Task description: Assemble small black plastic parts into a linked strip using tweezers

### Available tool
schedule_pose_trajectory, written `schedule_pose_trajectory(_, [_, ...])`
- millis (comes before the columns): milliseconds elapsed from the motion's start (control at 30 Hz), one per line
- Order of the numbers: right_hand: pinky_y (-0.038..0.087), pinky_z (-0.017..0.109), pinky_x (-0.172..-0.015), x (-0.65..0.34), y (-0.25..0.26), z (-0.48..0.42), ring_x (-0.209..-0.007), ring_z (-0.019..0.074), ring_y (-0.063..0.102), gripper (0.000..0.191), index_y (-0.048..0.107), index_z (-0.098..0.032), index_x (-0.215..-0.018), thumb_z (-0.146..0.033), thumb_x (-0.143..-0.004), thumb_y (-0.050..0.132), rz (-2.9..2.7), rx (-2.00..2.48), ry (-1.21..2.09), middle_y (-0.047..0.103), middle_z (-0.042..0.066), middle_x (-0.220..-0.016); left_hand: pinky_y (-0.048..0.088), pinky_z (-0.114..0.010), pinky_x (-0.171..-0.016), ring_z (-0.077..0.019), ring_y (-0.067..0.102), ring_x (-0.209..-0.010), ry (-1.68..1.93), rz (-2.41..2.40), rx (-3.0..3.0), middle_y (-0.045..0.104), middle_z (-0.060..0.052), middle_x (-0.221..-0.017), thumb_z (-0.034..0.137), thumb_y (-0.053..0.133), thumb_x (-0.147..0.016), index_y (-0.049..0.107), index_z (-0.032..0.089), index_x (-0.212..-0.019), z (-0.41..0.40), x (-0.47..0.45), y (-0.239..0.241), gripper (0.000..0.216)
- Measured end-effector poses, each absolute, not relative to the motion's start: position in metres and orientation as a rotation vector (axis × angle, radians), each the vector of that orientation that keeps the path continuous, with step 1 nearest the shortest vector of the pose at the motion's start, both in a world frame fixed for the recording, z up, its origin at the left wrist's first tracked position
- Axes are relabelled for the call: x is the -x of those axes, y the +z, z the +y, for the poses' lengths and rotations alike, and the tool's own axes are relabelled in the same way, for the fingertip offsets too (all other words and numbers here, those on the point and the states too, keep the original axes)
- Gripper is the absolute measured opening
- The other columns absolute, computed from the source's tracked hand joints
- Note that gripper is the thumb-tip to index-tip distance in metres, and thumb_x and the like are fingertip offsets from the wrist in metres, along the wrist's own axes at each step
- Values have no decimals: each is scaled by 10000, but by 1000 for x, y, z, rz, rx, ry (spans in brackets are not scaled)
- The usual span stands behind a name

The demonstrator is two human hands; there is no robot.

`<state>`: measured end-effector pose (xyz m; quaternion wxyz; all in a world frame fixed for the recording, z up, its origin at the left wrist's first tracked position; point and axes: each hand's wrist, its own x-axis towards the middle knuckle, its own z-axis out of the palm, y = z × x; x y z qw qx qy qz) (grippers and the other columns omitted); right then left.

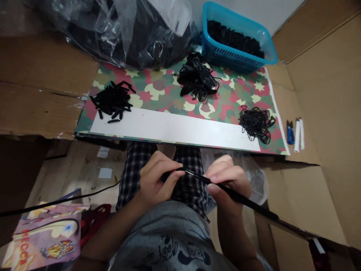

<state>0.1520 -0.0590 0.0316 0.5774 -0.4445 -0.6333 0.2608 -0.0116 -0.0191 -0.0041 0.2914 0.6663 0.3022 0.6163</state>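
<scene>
The left hand point(153, 180) is closed, with its grip clamped on a short black piece point(172, 174) at the thin metal tip of a long black rod point(239, 197). The right hand point(227, 184) is closed around the rod, which slants down past that hand. Both hands are held together above plaid trousers point(191, 158), just below the near edge of a camouflage-patterned board point(159, 90).

A white strip point(169, 128) is laid along that edge. A heap of short black pieces point(113, 99) is placed at the left of the board, a tangled black bundle point(196, 77) at its far side, and a pile of black elastic loops point(256, 122) at its right. Beyond the board, a blue plastic basket point(239, 41) is filled with black pieces, and a clear plastic bag point(126, 30) of black items is set beside it. Two small tubes point(295, 133) are laid on brown cardboard point(324, 113) to the right.
</scene>
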Motion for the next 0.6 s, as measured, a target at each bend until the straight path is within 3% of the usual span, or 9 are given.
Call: schedule_pose_trajectory(600, [439, 382, -612, -146, 25, -63, -686, 219, 591, 53, 628, -279, -900, -236, -873, 642, -1345, 1101, 746, 631, -10, -710, 454, -266, -585, -132, 563, -656, 1600, 831, -1718, 621, -19, -725, 85, 683, -831, 676, 154, -924, -23, 10, -4, 116])
